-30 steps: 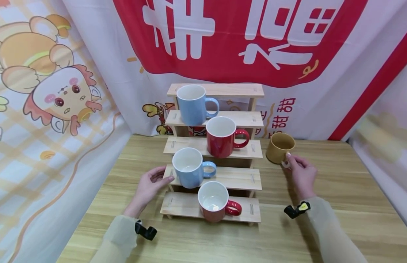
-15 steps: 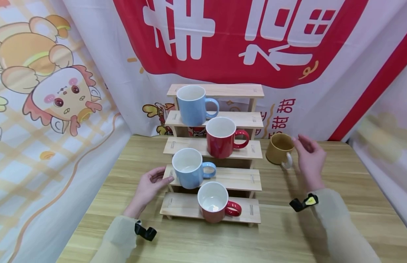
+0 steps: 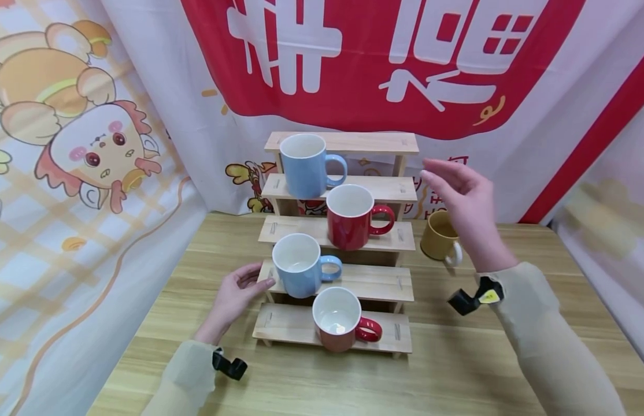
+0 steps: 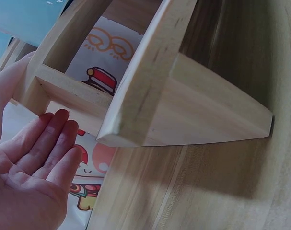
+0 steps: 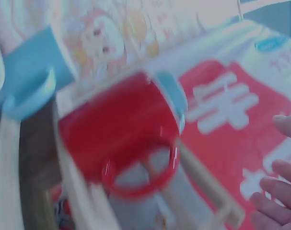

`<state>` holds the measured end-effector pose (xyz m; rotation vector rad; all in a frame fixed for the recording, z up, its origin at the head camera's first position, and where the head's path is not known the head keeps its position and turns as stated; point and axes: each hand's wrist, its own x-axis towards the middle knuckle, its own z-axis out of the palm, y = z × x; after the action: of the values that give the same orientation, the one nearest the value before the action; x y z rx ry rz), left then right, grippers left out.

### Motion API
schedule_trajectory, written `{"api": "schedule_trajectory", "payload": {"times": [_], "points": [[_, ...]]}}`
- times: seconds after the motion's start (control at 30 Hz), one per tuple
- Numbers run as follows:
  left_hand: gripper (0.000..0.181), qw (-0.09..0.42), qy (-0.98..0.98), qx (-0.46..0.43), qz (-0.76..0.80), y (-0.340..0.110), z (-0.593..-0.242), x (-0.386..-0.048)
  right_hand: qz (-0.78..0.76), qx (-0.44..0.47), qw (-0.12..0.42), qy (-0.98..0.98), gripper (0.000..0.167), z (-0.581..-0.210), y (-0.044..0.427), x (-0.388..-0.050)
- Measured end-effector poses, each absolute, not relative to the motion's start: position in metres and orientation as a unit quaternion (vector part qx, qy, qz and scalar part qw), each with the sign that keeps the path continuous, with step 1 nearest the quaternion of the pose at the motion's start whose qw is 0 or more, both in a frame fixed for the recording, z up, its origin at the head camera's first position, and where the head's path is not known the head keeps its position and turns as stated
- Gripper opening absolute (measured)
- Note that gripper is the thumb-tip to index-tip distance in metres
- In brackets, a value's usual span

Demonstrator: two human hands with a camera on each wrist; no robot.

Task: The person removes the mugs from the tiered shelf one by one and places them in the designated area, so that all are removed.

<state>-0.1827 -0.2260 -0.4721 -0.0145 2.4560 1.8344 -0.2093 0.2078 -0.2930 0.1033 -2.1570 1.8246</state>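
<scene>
At the left end of a stepped wooden rack [image 3: 374, 283], my left hand [image 3: 241, 294] touches the second step from the bottom. Its thumb lies along the board, and in the left wrist view the fingers [image 4: 40, 148] are loosely bent beside the wood. My right hand [image 3: 465, 202] is raised right of the rack, fingers spread and holding nothing. Behind and below it, a brown mug [image 3: 437, 240] with a pale handle stands on the table. On the rack stand a light blue mug [image 3: 303, 167], a red mug [image 3: 349, 222], a second light blue mug [image 3: 299, 271] and a lower red mug [image 3: 339, 320].
The top board [image 3: 374, 141] of the rack bears no mug. The wood-grain table [image 3: 457, 370] runs to a white printed cloth [image 3: 161, 144] at the back and sides. All the mug handles on the rack point right.
My right hand has let go of the brown mug's handle, drawn right, then risen up and left toward the rack's upper steps. My left hand and the mugs have stayed put.
</scene>
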Motion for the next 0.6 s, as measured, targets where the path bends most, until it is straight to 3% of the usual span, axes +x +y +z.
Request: {"api": "schedule_trajectory", "payload": {"times": [0.3,0.6], "points": [[0.072,0.039,0.796,-0.007,0.604,-0.225,-0.471,-0.182,0.636,0.122,0.065,-0.760,0.054,-0.269,0.162,-0.212],[0.072,0.036,0.800,-0.006,0.599,-0.225,-0.471,-0.182,0.559,0.135,-0.011,-0.818,0.071,-0.251,0.130,-0.251]]}}
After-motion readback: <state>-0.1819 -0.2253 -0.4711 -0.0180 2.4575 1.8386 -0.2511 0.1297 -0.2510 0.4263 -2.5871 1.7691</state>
